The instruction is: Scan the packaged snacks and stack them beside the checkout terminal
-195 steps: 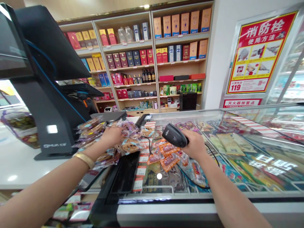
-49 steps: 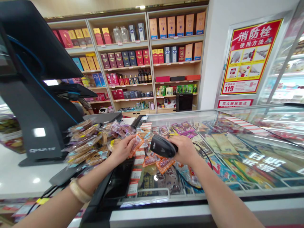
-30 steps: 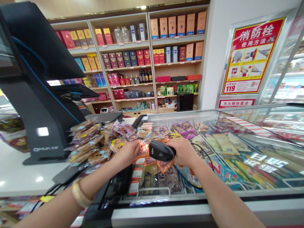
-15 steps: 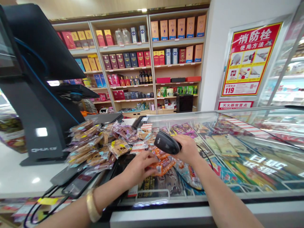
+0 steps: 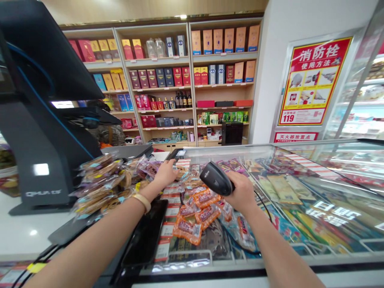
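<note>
My right hand [image 5: 242, 193] is wrapped round a black barcode scanner [image 5: 216, 178], held above the glass top of a freezer [image 5: 234, 151]. My left hand [image 5: 165, 173] reaches forward to the packets near the freezer's left edge; its fingers look spread, and whether they touch a packet is hard to tell. Orange snack packets [image 5: 207, 214] lie on the glass below the scanner. To the left of my left wrist is a heap of clear-wrapped brown snacks [image 5: 100, 182]. A black phone-like slab [image 5: 146, 232] lies under my left forearm.
A black register screen on a stand [image 5: 51, 152] rises at the left on a white counter [image 5: 18, 228]. Shelves of boxes and bottles [image 5: 160, 88] stand behind. A red poster [image 5: 315, 80] hangs at the right. The scanner's cable [image 5: 264, 204] loops over the glass.
My left hand has left the orange packets and moved forward and left. More orange packets show, one lying nearer me. The scanner has shifted slightly right.
</note>
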Demonstrator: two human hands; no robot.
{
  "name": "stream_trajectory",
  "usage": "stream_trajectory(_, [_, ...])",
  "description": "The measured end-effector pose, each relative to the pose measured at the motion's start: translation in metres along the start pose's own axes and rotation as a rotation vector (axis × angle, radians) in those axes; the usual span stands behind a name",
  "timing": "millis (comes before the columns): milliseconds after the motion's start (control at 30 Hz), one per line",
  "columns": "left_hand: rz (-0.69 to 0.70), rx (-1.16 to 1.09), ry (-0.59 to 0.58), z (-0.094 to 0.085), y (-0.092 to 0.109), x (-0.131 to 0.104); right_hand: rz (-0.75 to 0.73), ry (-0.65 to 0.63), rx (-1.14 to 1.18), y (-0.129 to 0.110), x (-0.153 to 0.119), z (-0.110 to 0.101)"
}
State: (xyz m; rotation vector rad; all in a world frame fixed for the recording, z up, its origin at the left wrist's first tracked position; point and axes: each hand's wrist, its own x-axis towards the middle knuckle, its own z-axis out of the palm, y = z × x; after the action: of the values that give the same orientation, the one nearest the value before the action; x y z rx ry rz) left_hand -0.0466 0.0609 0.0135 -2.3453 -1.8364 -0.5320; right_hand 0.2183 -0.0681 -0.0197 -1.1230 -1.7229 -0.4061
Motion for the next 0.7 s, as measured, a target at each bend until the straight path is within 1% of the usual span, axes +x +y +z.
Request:
stream_trajectory(67, [0.073,0.044,-0.08,0.0,0.0,0.011,-0.015,-0.001,0.015,0.0,0.0,0.0])
stream_trajectory(133, [0.143,0.084,-0.186,0.002,-0.002,0.023,-0.025,0.0,0.028,0.0,0.0,0.0])
stream_trajectory(200, [0.19,0.121,-0.277,0.005,-0.006,0.033,-0.024,-0.006,0.028,-0.001,0.0,0.0])
stream_trajectory(267, [0.206,0.162,-0.333,0.009,-0.01,0.041,-0.013,-0.012,0.025,-0.002,0.0,0.0])
stream_trajectory(367, [0.201,0.22,-0.371,0.012,-0.014,0.048,0.001,-0.031,0.031,-0.002,0.0,-0.001])
stream_trajectory(433, [0.201,0.247,-0.368,0.011,-0.016,0.048,0.012,-0.044,0.03,-0.002,0.0,-0.001])
stream_trajectory(533, [0.221,0.276,-0.307,0.004,-0.018,0.044,0.013,-0.05,0.029,-0.001,-0.001,0.0])
stream_trajectory(600, [0.238,0.29,-0.242,-0.002,-0.021,0.038,0.014,-0.058,0.029,-0.001,-0.001,0.001])
stream_trajectory(700, [0.308,0.243,-0.099,-0.011,-0.025,0.025,0.005,-0.076,0.032,-0.001,-0.001,0.002])
